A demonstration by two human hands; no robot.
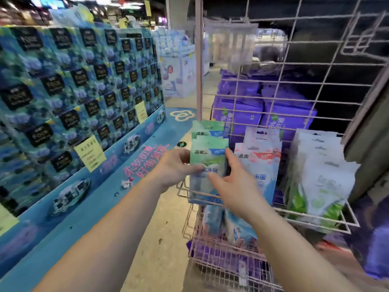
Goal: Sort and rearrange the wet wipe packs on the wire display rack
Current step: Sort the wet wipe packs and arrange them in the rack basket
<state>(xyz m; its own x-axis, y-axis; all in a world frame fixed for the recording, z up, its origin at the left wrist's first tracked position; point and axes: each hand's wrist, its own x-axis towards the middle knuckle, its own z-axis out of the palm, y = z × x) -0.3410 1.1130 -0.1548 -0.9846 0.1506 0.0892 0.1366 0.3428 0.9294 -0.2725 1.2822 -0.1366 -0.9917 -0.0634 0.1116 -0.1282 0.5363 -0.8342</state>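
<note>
A pink wire display rack [299, 85] stands at the right. In its middle basket, green wet wipe packs [208, 146] stand at the left end, pink-and-blue packs [261, 161] in the middle, white packs with green leaves [320, 182] at the right. My left hand [176, 167] grips the left edge of the front green pack, thumb across its face. My right hand [229, 184] rests on the same pack's right side, fingers spread over it. More blue packs [235, 226] lie in the lower basket.
Large purple packs [288, 114] are stacked behind the rack's grid. A tall display of blue boxes [80, 89] with yellow price tags lines the left side, on a blue plinth [88, 199]. A beige floor aisle [168, 239] runs between it and the rack.
</note>
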